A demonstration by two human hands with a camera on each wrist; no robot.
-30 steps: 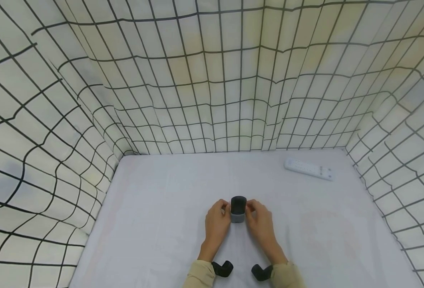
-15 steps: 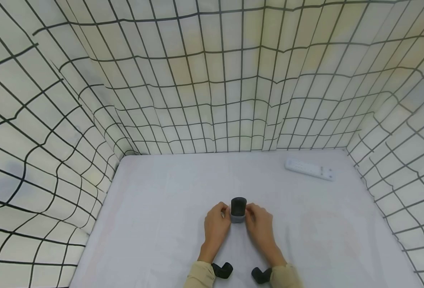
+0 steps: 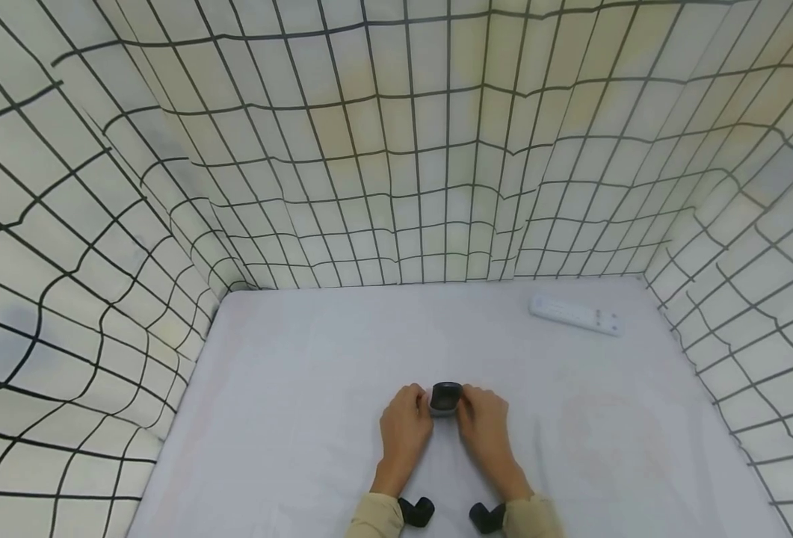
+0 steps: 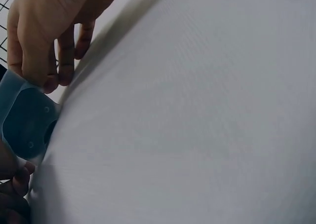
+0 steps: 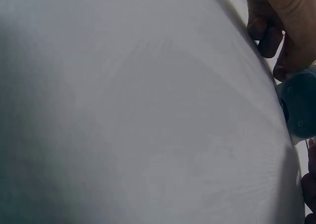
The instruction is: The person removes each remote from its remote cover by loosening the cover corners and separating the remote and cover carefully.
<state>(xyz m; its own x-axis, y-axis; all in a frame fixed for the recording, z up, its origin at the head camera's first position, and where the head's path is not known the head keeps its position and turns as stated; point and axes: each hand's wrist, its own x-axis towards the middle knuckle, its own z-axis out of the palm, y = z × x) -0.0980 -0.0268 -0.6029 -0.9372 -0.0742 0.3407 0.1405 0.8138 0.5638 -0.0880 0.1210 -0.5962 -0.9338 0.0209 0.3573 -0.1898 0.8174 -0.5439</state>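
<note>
Between both hands, in the head view, is a small boxy object (image 3: pixel 445 397) with a dark upper part and a grey lower edge. My left hand (image 3: pixel 406 426) pinches its left side with curled fingers. On the opposite side, the fingertips of my right hand (image 3: pixel 483 422) grip it too. The left wrist view shows a bluish face of the boxy object (image 4: pixel 30 118), with a pale rim and two small round marks, right at the white surface. Its dark bluish side (image 5: pixel 301 105) also appears at the right edge of the right wrist view. Exactly what it is, I cannot tell.
A white remote control (image 3: pixel 574 315) lies at the back right of the white-covered table (image 3: pixel 302 373). Black-gridded white cloth walls (image 3: pixel 369 187) rise at the back and both sides. Black wrist-worn devices (image 3: pixel 418 512) stick out beside the beige sleeves (image 3: pixel 376 515).
The boxy object's dark upper part looks shorter, its top edge lower in the head view. Both hands have shifted slightly toward the person and keep hold of its sides. The remote control stays put.
</note>
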